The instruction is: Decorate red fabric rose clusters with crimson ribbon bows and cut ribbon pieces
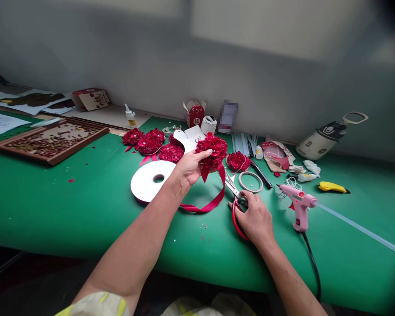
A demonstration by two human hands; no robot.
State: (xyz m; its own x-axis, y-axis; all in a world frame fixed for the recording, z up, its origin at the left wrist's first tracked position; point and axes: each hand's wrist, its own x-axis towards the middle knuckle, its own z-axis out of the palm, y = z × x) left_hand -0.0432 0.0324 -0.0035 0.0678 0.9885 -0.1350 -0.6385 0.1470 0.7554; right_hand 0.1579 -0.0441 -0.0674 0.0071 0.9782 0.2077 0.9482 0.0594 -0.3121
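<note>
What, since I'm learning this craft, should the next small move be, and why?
Probably bring the scissors up to the red ribbon below the raised flower: the left hand holds that flower, its ribbon loops down toward the white spool, and the right hand has the scissors.

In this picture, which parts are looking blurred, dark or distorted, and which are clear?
In the head view, the wall looks soft and the upper right corner falls dark; the green table bows along its front edge, perhaps from a wide lens; an item at the back is pixelated; the scissors and glue gun look fairly clear.
</note>
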